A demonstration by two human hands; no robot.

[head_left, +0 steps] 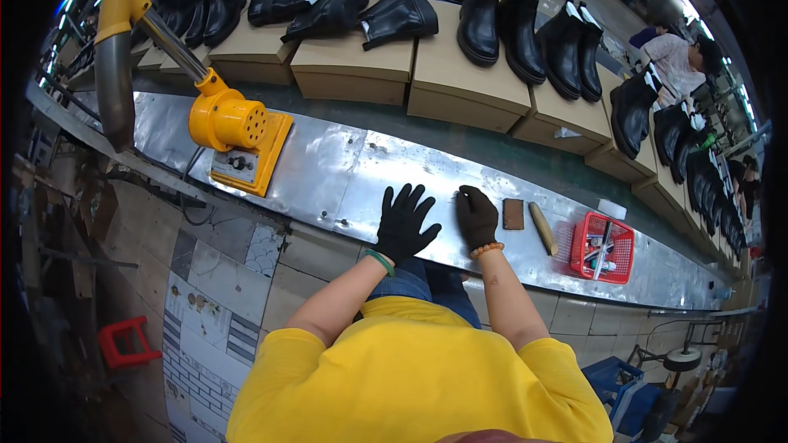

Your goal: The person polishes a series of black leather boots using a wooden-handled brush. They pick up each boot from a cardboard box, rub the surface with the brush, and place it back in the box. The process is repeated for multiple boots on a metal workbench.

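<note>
My left hand (pixel 405 221), in a black glove, is held over the metal bench top (pixel 328 168) with its fingers spread and nothing in them. Beside it, my right hand (pixel 477 218) wears a dark glove too; its fingers are curled and drawn together, and no thing shows in them. Just right of that hand lies a small brown rectangular block (pixel 513 214). Past the block is a tan, stick-like piece (pixel 543 229), rounded at its ends. A red plastic basket (pixel 577 244) holds several small tools and tubes.
A yellow machine with a jointed duct arm (pixel 238 127) stands on the bench at left. Behind the bench, black ankle boots (pixel 480 20) rest on a row of brown cardboard boxes (pixel 468 102). A white block (pixel 611 209) lies behind the basket. A red stool (pixel 130 341) is on the floor.
</note>
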